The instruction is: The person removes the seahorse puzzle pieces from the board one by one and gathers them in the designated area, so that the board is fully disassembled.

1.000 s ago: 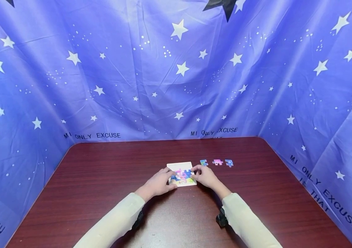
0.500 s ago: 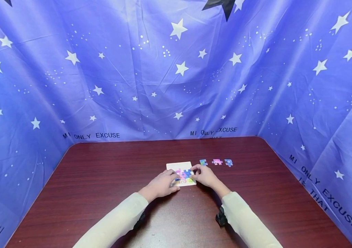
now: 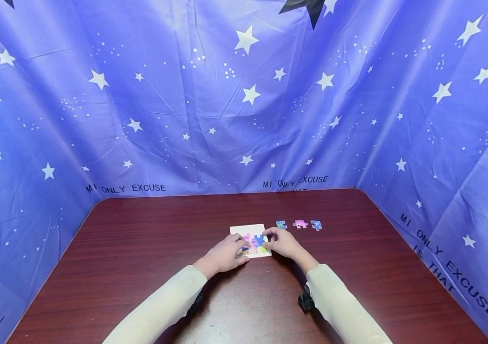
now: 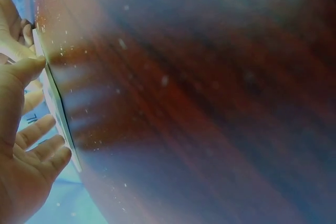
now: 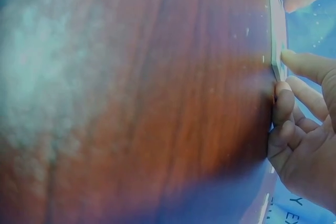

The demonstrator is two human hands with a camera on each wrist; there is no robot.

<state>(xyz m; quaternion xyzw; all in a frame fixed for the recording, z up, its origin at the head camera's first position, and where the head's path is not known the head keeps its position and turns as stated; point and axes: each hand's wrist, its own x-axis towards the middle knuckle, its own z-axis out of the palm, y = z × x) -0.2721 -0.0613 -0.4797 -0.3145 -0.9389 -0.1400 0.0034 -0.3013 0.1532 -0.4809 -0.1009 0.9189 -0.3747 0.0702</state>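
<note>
A white puzzle board [image 3: 244, 229], with joined pink, blue and yellow pieces, lies flat on the table in the head view. My left hand [image 3: 225, 254] rests over its left part, covering some pieces. In the left wrist view the left fingers [image 4: 39, 128] are spread above the board, and the thumb touches its near edge. At the board's right side, my right hand [image 3: 284, 242] has thumb and index finger about a blue puzzle piece [image 3: 258, 240], seeming to pinch it. The right wrist view shows the right thumb [image 5: 304, 65] on the board and the other fingers curled beside it.
Behind the right hand lie three loose puzzle pieces: a blue-green one [image 3: 281, 224], a pink one [image 3: 300, 224] and a blue one [image 3: 316, 225]. The dark red wooden table [image 3: 162, 224] is enclosed by blue star-printed curtains [image 3: 209, 95].
My left hand has shifted right, from the board's left edge to over its pieces, covering more of them. The right hand keeps its place at the board's right side.
</note>
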